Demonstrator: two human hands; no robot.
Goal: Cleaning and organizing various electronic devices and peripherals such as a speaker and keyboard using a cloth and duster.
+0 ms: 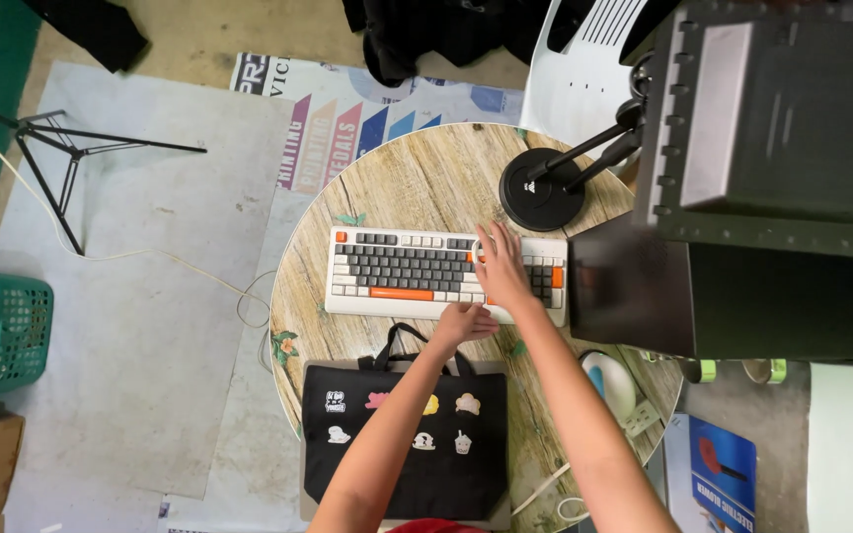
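Observation:
A white, grey and orange keyboard [397, 274] lies across a round wooden table [417, 178]. My right hand [502, 266] rests flat on the keyboard's right part, fingers spread over the keys. At the keyboard's near edge, just left of the right wrist, my left hand [464, 322] is curled with its fingers touching that edge; whether it grips it I cannot tell. A black tote bag [402, 464] with small cartoon patches lies on the table's near side, under my left forearm.
A black round lamp base [542, 190] with a slanted arm stands behind the keyboard. A large black box [772, 148] fills the right. A white mouse-like object [612, 383] and a power strip [641, 418] sit by my right forearm. On the floor: tripod [56, 148], green basket [12, 336].

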